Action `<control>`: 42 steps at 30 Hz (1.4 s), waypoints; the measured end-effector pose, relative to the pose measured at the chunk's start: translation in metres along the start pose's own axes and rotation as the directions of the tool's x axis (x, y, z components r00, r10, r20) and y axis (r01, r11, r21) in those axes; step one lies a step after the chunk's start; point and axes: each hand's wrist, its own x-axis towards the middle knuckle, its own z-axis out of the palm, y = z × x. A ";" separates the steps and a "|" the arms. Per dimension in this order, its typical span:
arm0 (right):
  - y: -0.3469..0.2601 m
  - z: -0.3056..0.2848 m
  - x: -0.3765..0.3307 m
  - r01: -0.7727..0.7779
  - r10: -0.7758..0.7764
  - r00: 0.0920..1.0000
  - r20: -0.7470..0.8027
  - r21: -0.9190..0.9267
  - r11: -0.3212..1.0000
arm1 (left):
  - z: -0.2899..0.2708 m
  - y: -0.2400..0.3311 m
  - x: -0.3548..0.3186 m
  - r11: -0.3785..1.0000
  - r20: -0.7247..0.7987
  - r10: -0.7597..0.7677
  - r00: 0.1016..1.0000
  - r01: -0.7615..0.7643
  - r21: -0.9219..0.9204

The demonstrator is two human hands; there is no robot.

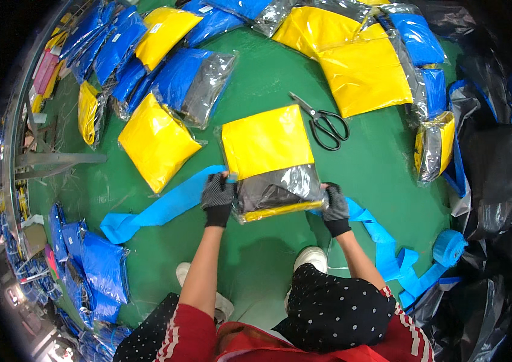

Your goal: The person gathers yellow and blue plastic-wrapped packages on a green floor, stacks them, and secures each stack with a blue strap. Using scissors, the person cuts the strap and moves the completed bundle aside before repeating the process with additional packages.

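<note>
Between my hands is a clear plastic bag packed with a folded yellow and dark grey sheet, a yellow strip showing along its near edge. My left hand, in a grey striped fingerless glove, is closed on its left edge. Gloved alike, my right hand grips the near right corner; its fingertips are partly hidden. A light blue strip lies on the left and passes behind the package. It comes out again on the right and runs to a blue roll. Black-handled scissors lie just beyond the package's right side.
On the green floor, a bagged yellow package lies at left. Blue and yellow packages are heaped far left, yellow ones far right. Blue packages lie near left. Black sheeting covers the right side. A metal bar juts in from the left.
</note>
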 end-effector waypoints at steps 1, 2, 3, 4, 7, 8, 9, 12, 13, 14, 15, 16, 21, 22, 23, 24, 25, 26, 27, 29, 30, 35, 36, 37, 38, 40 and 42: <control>-0.002 -0.006 0.002 -0.111 0.113 0.994 0.005 0.221 0.969 | -0.008 -0.001 0.002 0.964 -0.170 0.118 0.978 -0.071 0.258; -0.005 -0.012 0.006 -0.263 0.248 0.965 0.090 0.421 0.868 | -0.018 -0.006 0.000 0.960 -0.166 0.148 0.975 -0.101 0.262; -0.010 -0.017 0.007 -0.372 0.338 0.925 0.173 0.591 0.716 | -0.029 -0.014 -0.001 0.964 -0.184 0.117 0.976 -0.068 0.256; -0.016 -0.019 0.009 -0.490 0.335 0.864 0.376 0.784 0.382 | -0.038 -0.024 -0.003 0.951 -0.066 0.118 0.991 -0.093 0.293; -0.035 -0.011 0.010 -0.481 0.251 0.867 0.431 0.857 0.187 | -0.050 -0.053 -0.003 0.914 0.131 0.167 0.977 -0.203 0.352; -0.039 -0.003 0.012 -0.420 0.254 0.896 0.364 0.879 0.224 | -0.049 -0.061 -0.004 0.915 0.169 0.112 0.979 -0.168 0.367; -0.043 0.006 0.014 -0.380 0.248 0.914 0.321 0.890 0.250 | -0.048 -0.066 -0.006 0.910 0.246 -0.031 0.969 -0.075 0.408; -0.046 0.031 0.041 -0.241 0.241 0.969 0.063 0.482 0.843 | -0.042 -0.072 -0.009 0.946 0.144 0.093 0.985 -0.133 0.295; -0.044 0.033 0.051 -0.016 0.016 1.000 0.001 -0.050 0.999 | -0.043 -0.072 -0.011 0.964 0.139 0.080 0.987 -0.112 0.243; -0.044 0.034 0.062 -0.136 0.134 0.983 0.123 0.001 0.991 | -0.044 -0.073 -0.014 0.980 0.100 0.038 0.994 -0.057 0.192; -0.044 0.032 0.069 -0.236 0.217 0.947 0.235 0.054 0.970 | -0.047 -0.075 -0.017 0.972 0.128 -0.017 0.992 -0.014 0.236; -0.045 0.029 0.073 -0.239 0.180 0.940 0.290 0.181 0.954 | -0.050 -0.077 -0.020 0.971 0.146 -0.032 0.989 -0.004 0.240; -0.057 0.020 0.018 -0.293 -0.013 0.919 0.395 0.702 0.649 | -0.063 -0.104 -0.031 0.943 0.244 -0.159 0.957 0.074 0.326; -0.058 0.022 -0.003 -0.378 0.104 0.903 0.417 0.654 0.656 | -0.067 -0.107 -0.031 0.936 0.259 -0.177 0.949 0.081 0.343; -0.054 0.023 -0.017 -0.425 0.139 0.875 0.464 0.599 0.679 | -0.072 -0.108 -0.031 0.953 0.283 -0.136 0.950 0.047 0.299; -0.051 0.029 -0.033 -0.467 0.144 0.872 0.469 0.704 0.536 | -0.077 -0.105 -0.030 0.923 0.258 -0.183 0.949 0.076 0.378; -0.044 0.030 -0.040 -0.562 0.253 0.797 0.548 0.521 0.643 | -0.083 -0.099 -0.031 0.912 0.252 -0.177 0.951 0.062 0.405; -0.039 0.032 -0.047 -0.513 0.186 0.804 0.565 0.500 0.698 | -0.087 -0.088 -0.031 0.903 0.278 -0.207 0.938 0.074 0.422; -0.032 0.031 -0.042 -0.439 0.168 0.843 0.512 0.472 0.764 | -0.092 -0.075 -0.033 0.871 0.268 -0.141 0.953 -0.009 0.491; -0.017 0.016 -0.017 -0.373 0.176 0.841 0.511 0.312 0.874 | -0.093 -0.040 -0.037 0.839 0.153 -0.090 0.984 -0.007 0.544; -0.008 0.001 0.006 -0.258 0.151 0.892 0.426 0.205 0.944 | -0.082 -0.020 -0.045 0.894 -0.009 0.020 1.000 -0.014 0.447; 0.038 -0.118 0.176 -0.055 -0.258 0.812 -0.524 -0.509 0.859 | -0.001 0.051 -0.076 0.764 0.435 0.342 0.833 -0.516 0.387; 0.050 -0.141 0.210 -0.252 -0.172 0.786 -0.594 -0.562 0.788 | 0.007 0.056 -0.077 0.782 0.391 0.321 0.863 -0.474 0.405; 0.063 -0.163 0.237 -0.288 -0.118 0.724 -0.679 -0.453 0.844 | 0.014 0.059 -0.080 0.792 0.303 0.385 0.872 -0.481 0.377; 0.076 -0.179 0.258 -0.355 -0.035 0.716 -0.697 -0.407 0.842 | 0.018 0.060 -0.079 0.786 0.341 0.378 0.861 -0.493 0.373; 0.095 -0.208 0.280 -0.347 0.167 0.808 -0.566 -0.227 0.910 | 0.016 0.057 -0.078 0.803 0.251 0.432 0.866 -0.496 0.330; 0.101 -0.221 0.285 -0.430 0.446 0.839 -0.313 0.121 0.895 | 0.010 0.050 -0.075 0.807 0.341 0.356 0.870 -0.470 0.356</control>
